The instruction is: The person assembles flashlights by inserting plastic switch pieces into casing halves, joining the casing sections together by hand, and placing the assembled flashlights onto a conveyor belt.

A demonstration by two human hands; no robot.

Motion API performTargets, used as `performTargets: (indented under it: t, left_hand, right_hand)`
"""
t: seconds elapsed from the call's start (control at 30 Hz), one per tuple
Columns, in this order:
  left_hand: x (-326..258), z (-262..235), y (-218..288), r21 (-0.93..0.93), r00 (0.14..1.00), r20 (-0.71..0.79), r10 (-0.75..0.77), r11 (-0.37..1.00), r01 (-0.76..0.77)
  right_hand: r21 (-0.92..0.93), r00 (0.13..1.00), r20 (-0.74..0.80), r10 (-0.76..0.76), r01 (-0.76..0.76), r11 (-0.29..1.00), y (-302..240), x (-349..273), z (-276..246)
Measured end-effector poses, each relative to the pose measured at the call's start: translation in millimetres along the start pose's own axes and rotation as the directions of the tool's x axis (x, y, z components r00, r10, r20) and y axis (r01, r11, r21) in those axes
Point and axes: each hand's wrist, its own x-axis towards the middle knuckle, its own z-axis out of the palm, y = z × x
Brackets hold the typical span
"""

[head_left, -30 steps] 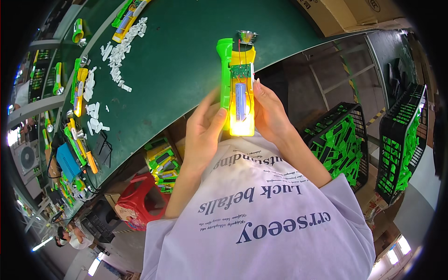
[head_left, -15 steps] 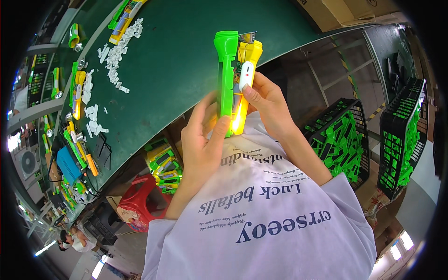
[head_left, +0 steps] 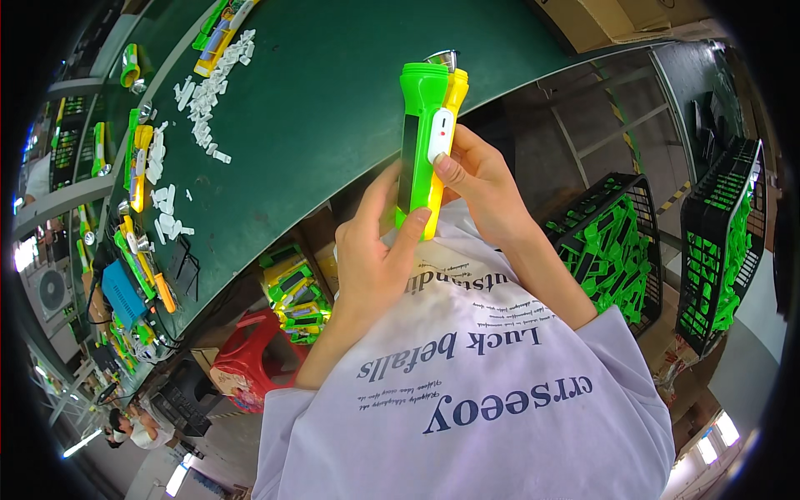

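A flashlight with a green half shell [head_left: 423, 117] and a yellow half shell [head_left: 457, 93] is held upright between my hands above my lap. The two halves sit close together along the body. At the top, a silver reflector [head_left: 446, 59] sticks out of the wide end. My left hand [head_left: 372, 250] is closed round the lower green half, its thumb across the front. My right hand [head_left: 485, 179] grips the yellow side, with the thumb pressed at the lower end of a white switch piece [head_left: 441, 135] on the seam.
Small white plastic parts [head_left: 208, 96] lie scattered on the green table [head_left: 317, 100], with opened flashlights [head_left: 139, 167] along its left side. A red stool [head_left: 246, 358] stands below. Black crates [head_left: 642, 250] of green shells are at the right, a cardboard box [head_left: 600, 25] at the far right.
The green half has swung right against the yellow half and the white switch piece, closing the gap. The inner parts and glowing light are now covered. My left hand moved right with it.
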Motion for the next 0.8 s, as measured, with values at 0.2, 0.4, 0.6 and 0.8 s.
performTargets:
  t: [0.2, 0.4, 0.6, 0.8]
  left_hand:
    - [5, -3, -10, 0.111, 0.998, -0.044, 0.048, 0.993, -0.043]
    - [12, -13, -12, 0.007, 0.986, -0.166, 0.015, 1.000, -0.014]
    - [19, -25, -7, -0.047, 0.984, 0.011, -0.177, 0.983, 0.177]
    - [15, -8, 12, 0.217, 0.984, -0.073, -0.163, 0.960, 0.175]
  right_hand:
    - [-0.075, 0.994, 0.095, 0.057, -0.050, 0.996, -3, 1, 0]
    - [-0.089, 0.966, 0.234, 0.109, -0.090, 0.992, -7, 0, -8]
    - [-0.141, 0.928, 0.292, 0.230, -0.196, 0.970, -3, -6, -6]
    - [-0.520, 0.998, 0.039, -0.040, 0.055, 0.853, 12, -12, 27]
